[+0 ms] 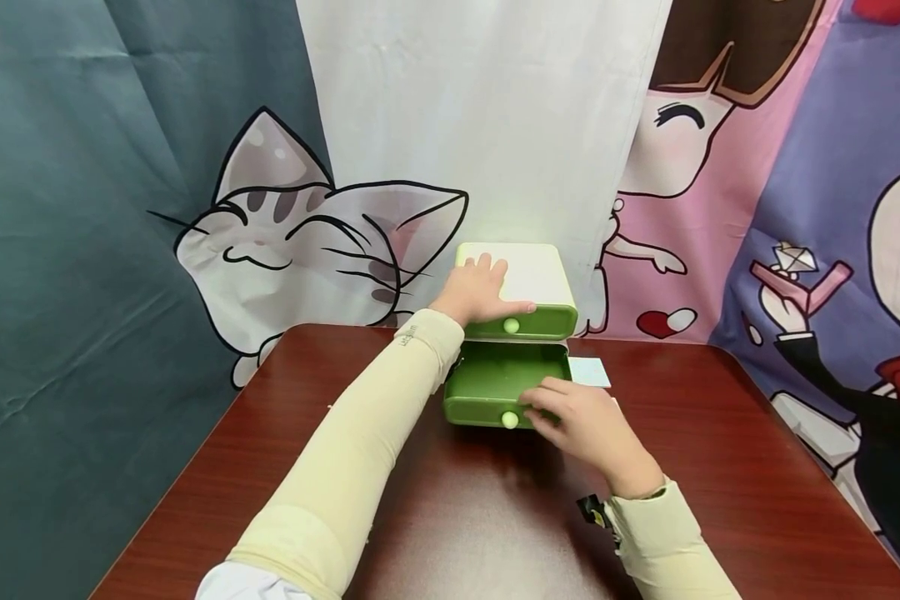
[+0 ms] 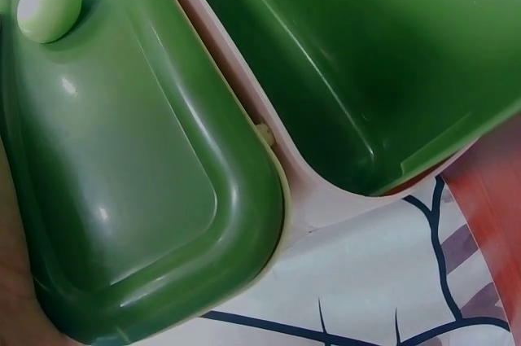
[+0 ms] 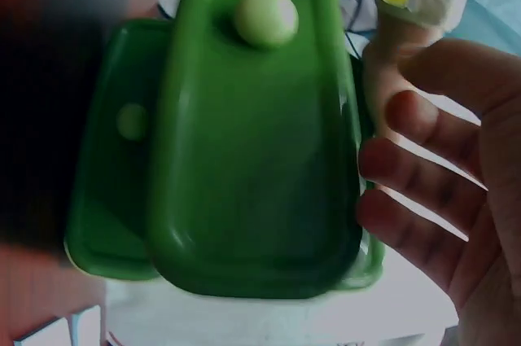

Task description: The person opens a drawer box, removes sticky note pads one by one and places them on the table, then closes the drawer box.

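A small white-topped cabinet (image 1: 540, 271) with green drawers stands near the back of the table. My left hand (image 1: 477, 292) rests on its top with fingers spread, the thumb along the upper front edge. Beneath the closed upper drawer (image 1: 551, 323), a green drawer (image 1: 471, 410) is pulled out, its inside bare where visible. My right hand (image 1: 581, 419) is at the right end of that drawer's front, fingers loosely bent by the rim. In the right wrist view those fingertips (image 3: 383, 159) are at the rim, away from the round knob (image 3: 266, 17); whether they touch is unclear.
Another closed green drawer (image 3: 114, 183) with its own knob shows below the pulled-out one in the right wrist view. A pale flat card (image 1: 589, 372) lies right of the cabinet on the brown table (image 1: 690, 433). A cartoon-printed curtain (image 1: 390, 100) hangs behind.
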Tool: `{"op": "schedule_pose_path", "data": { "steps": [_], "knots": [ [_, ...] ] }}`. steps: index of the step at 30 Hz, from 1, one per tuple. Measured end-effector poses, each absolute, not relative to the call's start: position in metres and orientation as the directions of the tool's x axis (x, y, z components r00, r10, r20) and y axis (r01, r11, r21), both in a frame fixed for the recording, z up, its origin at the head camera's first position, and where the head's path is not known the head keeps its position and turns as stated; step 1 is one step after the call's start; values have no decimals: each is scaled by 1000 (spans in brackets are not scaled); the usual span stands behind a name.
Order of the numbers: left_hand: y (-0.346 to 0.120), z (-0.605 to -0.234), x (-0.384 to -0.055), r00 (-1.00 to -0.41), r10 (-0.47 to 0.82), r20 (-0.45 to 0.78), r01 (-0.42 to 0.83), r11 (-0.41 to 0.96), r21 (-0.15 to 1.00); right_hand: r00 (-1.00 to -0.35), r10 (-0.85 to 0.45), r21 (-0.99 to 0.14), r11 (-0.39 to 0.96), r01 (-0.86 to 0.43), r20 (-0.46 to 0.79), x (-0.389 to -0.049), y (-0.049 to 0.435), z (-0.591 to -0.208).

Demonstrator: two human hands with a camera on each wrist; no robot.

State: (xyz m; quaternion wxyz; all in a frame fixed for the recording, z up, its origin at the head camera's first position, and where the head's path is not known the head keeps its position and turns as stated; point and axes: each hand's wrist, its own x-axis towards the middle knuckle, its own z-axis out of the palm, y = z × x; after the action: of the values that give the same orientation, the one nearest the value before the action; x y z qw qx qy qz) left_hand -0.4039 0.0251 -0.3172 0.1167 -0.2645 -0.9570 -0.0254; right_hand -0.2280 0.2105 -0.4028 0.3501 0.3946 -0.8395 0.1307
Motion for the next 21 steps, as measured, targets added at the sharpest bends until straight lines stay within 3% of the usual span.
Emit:
{"op": "schedule_pose_path", "data": {
  "steps": [6,11,21],
  "knots": [
    [24,-318,-404,-830,503,242,516,857,-11,-417,-647,165,644,-747,639,-229,192,-414],
    [25,-316,-402,-830,500,247,514,858,-9,-437,-648,215,680,-701,624,-226,183,-418],
    [25,-316,-403,-833,499,239,514,858,2,-459,-601,176,711,-681,654,-228,177,-422]
  ]
}}
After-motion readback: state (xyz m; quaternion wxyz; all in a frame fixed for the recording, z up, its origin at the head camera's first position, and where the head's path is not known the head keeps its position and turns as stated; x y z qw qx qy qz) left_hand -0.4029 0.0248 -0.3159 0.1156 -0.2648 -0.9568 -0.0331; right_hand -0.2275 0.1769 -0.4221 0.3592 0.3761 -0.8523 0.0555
